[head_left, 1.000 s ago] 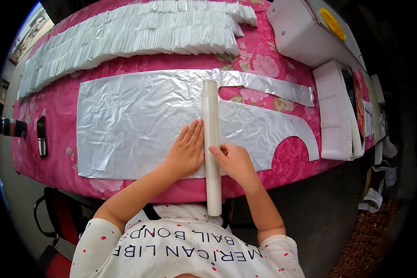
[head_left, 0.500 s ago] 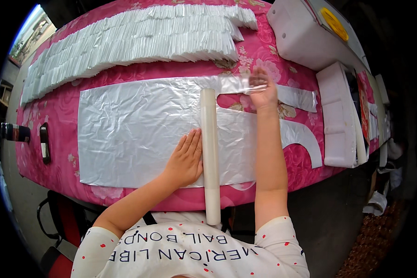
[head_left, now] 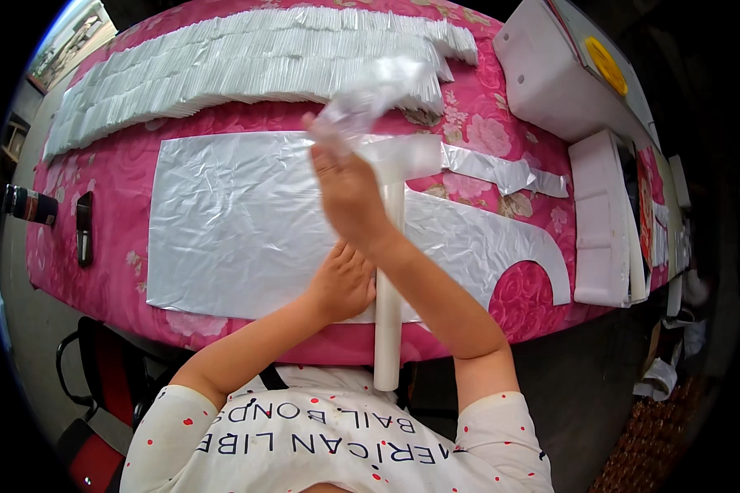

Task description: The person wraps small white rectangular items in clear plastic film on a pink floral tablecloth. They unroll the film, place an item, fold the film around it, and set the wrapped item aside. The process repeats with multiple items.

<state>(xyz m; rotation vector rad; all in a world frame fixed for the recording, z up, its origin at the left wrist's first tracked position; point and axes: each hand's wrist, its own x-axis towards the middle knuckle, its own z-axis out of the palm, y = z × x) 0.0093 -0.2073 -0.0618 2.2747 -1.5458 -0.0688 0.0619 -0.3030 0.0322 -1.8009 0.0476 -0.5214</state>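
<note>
Right hand (head_left: 349, 193) has swung leftward, lifting plastic (head_left: 366, 100).

Left hand (head_left: 347, 282) flat on silvery plastic sheet (head_left: 230, 222), right beside pale tube (head_left: 388, 329) lying across it. Right hand (head_left: 349, 189) motion-blurred above sheet, gripping thin film piece (head_left: 374, 94); its forearm crosses over tube. Surface (head_left: 111, 287): pink floral cover. Folded white stacks (head_left: 247, 66) along far side, phone (head_left: 85, 228) and dark jar (head_left: 31, 205) at left, white foam box (head_left: 543, 74) far right.
</note>
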